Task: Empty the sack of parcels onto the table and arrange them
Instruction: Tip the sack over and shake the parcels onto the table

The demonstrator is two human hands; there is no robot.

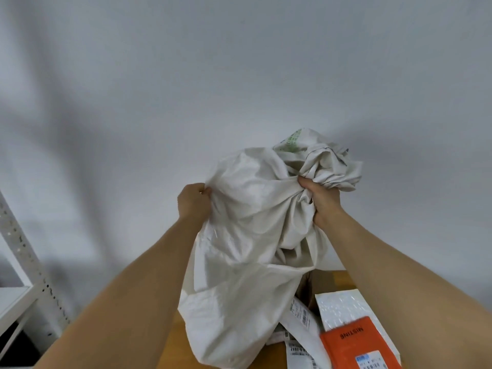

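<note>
desk (343, 279): wooden, orange-brown
orange parcel (356, 344): near right of desk
silver mailer (343, 307): under orange parcel
white labelled parcels (300, 315): left of orange parcel

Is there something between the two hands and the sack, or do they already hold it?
Nothing visible stands between them. The left hand pinches a fold of the white sack, and the right hand grips its bunched cloth. The sack hangs over the wooden table, where an orange parcel already lies.

Soft even light, faint wall shadows, wide-angle edge warp.
</note>
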